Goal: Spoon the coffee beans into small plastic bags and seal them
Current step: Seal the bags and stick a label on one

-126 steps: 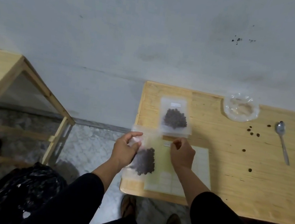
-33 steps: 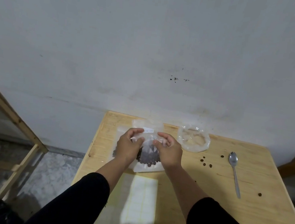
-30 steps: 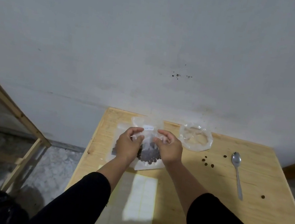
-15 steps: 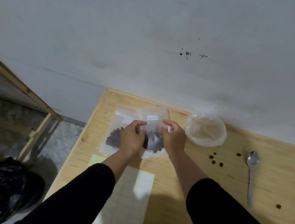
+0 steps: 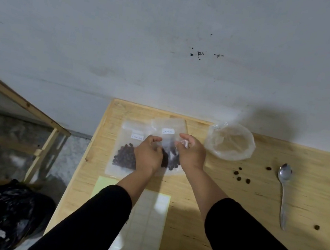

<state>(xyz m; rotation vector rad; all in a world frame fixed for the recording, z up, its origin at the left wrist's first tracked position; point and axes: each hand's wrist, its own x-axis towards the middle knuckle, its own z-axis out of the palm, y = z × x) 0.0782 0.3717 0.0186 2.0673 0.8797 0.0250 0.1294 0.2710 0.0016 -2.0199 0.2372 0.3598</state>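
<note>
On the table, both hands pinch the bag, its mouth toward the wall.

A wooden frame stands at nine o'clock, a black plastic bag slumps at seven, and a sheet of blank labels lies at six.

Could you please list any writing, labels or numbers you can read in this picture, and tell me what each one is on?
White sticker on the bag of coffee beans that both hands pinch: handwritten, too small and blurred to read.
White sticker on the second bag of beans lying flat on the table: handwritten, too blurred to read.
Label sheet at the table's near edge: no writing visible.
</note>
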